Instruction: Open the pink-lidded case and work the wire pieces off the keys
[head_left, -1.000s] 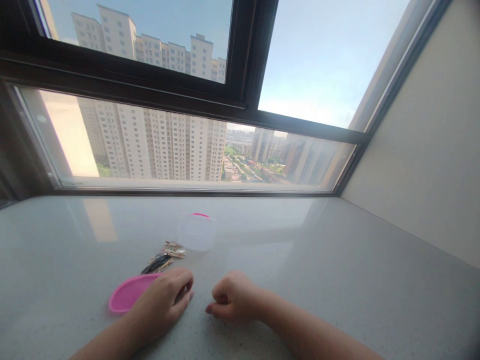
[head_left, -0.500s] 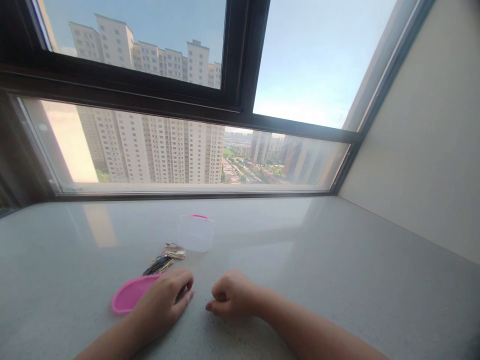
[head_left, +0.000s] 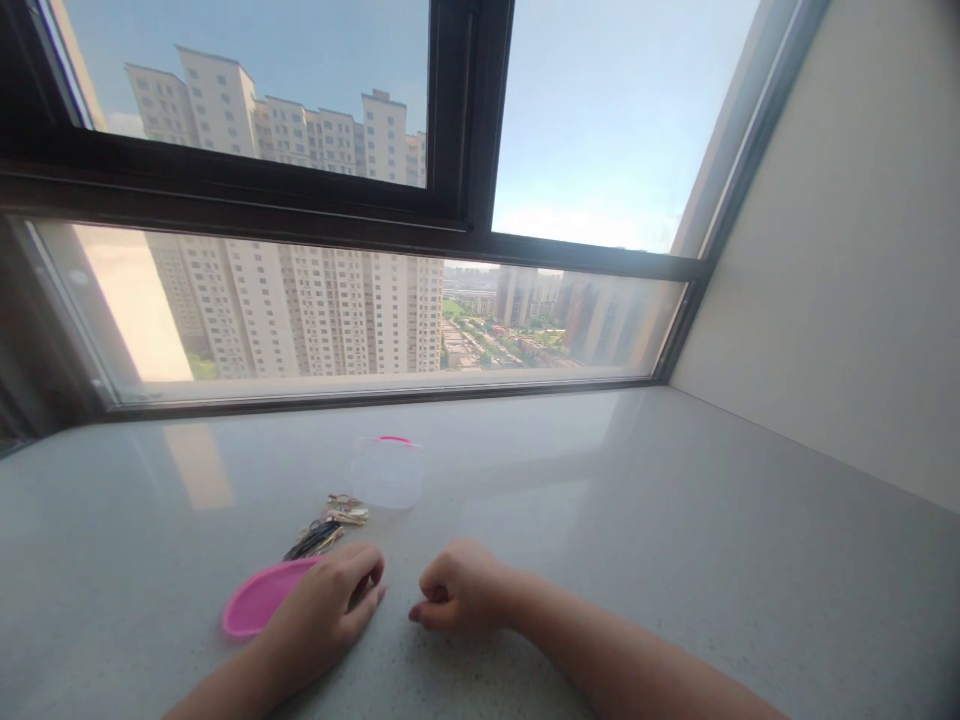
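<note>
My left hand (head_left: 322, 605) rests on the stone counter with its fingers loosely curled, its edge overlapping the right end of a pink oval plastic lid (head_left: 259, 598). Just beyond those fingers lies a small heap of keys (head_left: 324, 525), some with dark heads and some brass-coloured. A clear plastic box (head_left: 388, 473) with a thin pink line at its far edge stands beyond the keys. My right hand (head_left: 463, 590) lies in a loose fist on the counter, close to my left hand, touching nothing else.
A speckled grey stone sill (head_left: 600, 510) runs under everything and meets a dark-framed window (head_left: 465, 240) at the back, with tower blocks outside. A beige wall (head_left: 825, 270) closes off the right side.
The whole view has tilted slightly, with the window frame shifting left and down in the picture. My hands, the lid, the keys and the box have not visibly moved on the counter.
</note>
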